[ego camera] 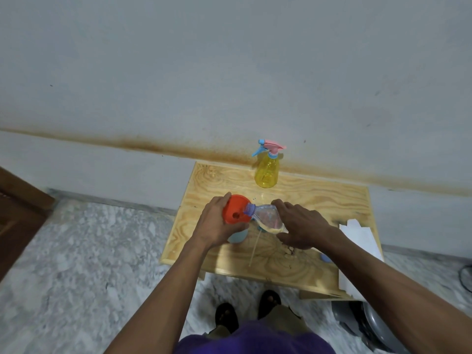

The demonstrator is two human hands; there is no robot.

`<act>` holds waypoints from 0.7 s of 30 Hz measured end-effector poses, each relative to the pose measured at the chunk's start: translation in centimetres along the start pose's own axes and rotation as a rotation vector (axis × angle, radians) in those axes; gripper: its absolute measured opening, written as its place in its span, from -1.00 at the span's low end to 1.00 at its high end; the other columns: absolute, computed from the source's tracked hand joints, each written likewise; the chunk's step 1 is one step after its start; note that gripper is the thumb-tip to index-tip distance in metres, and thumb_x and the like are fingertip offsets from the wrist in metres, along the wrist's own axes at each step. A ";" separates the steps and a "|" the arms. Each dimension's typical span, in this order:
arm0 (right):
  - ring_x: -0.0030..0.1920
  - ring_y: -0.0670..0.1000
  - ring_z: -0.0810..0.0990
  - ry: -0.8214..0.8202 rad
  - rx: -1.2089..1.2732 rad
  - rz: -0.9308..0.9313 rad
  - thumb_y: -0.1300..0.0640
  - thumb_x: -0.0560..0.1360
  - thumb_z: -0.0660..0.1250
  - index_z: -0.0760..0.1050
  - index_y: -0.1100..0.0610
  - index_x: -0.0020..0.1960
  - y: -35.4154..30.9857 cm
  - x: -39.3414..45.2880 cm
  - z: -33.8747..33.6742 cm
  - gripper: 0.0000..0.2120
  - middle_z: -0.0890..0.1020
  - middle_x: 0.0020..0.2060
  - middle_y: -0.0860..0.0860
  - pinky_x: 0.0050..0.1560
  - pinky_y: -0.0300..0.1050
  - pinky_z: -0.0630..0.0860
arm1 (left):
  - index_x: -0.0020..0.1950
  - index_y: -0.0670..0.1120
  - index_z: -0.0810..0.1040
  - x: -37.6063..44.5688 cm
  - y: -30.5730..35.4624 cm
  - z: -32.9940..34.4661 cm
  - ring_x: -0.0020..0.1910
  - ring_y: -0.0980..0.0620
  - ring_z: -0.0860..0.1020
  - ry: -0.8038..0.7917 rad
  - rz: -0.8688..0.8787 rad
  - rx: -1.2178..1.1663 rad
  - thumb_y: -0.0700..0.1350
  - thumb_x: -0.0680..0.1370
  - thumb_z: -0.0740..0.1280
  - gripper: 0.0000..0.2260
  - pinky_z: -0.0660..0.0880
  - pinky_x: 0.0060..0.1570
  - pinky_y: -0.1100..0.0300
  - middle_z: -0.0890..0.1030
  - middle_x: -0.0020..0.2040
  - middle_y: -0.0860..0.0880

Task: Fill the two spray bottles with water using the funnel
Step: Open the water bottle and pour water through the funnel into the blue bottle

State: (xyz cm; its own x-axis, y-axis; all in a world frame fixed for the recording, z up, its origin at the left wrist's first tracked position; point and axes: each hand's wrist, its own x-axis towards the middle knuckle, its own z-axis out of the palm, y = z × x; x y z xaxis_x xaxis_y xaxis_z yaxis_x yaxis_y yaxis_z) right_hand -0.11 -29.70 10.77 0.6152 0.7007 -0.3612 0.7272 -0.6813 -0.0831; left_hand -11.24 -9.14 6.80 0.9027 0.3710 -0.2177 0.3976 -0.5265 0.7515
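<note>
Water bottle [265, 217], clear plastic, is pinched round its base end by the right hand [298, 226] and tipped nearly flat, its long axis running from that grip leftward, its mouth over the orange funnel [235, 210]. The left hand [219, 223] is wrapped round the funnel's rim, with the pale blue spray bottle [237, 236] under it, mostly hidden. Just below the grips a thin dip tube [255, 247] lies on the wooden table [319, 198]. I'd say the mouth sits near the rim's edge, so a quick tilt could spill. Farther off, well apart, stands the yellow spray bottle [267, 172], upright, capped.
</note>
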 end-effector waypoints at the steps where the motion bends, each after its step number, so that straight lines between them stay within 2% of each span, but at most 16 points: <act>1: 0.20 0.13 0.51 0.001 -0.006 0.000 -0.10 0.50 0.40 0.07 0.03 0.50 -0.1 0.0 -0.1 -0.27 0.48 0.29 0.04 -0.13 -0.05 0.37 | 0.60 -0.08 0.23 0.0 0.0 0.0 0.36 -0.04 0.41 0.002 0.001 0.004 0.12 0.36 0.60 -0.07 0.34 0.24 0.20 0.41 0.41 -0.04; 4: 0.19 0.12 0.51 0.002 -0.017 -0.002 -0.08 0.49 0.40 0.08 0.03 0.49 -0.1 -0.1 -0.1 -0.28 0.49 0.28 0.04 -0.13 -0.04 0.38 | 0.60 -0.07 0.22 0.1 -0.1 0.0 0.36 -0.03 0.40 -0.001 -0.008 0.009 0.12 0.35 0.60 -0.07 0.34 0.24 0.20 0.41 0.41 -0.03; 11: 0.18 0.12 0.51 -0.002 -0.043 0.005 -0.07 0.48 0.42 0.09 0.03 0.47 -0.1 0.0 -0.1 -0.28 0.48 0.27 0.03 -0.14 -0.03 0.40 | 0.61 -0.04 0.22 0.1 -0.2 0.1 0.40 -0.04 0.38 0.004 -0.013 0.026 0.15 0.36 0.59 -0.07 0.39 0.35 0.04 0.39 0.44 -0.02; 21: 0.19 0.11 0.50 -0.005 -0.075 0.001 -0.08 0.48 0.42 0.07 0.04 0.49 0.0 0.0 -0.3 -0.25 0.47 0.29 0.03 -0.12 -0.04 0.44 | 0.61 -0.02 0.21 0.2 -0.1 0.1 0.40 -0.05 0.37 -0.001 -0.020 0.036 0.16 0.36 0.59 -0.07 0.41 0.37 -0.01 0.38 0.46 -0.01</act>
State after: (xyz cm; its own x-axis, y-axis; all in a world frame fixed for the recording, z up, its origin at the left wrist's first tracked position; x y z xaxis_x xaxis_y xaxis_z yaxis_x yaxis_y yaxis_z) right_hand -0.02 -29.62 11.04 0.6141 0.6991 -0.3664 0.7477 -0.6639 -0.0135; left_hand -11.06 -9.05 6.60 0.8947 0.3813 -0.2326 0.4211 -0.5465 0.7239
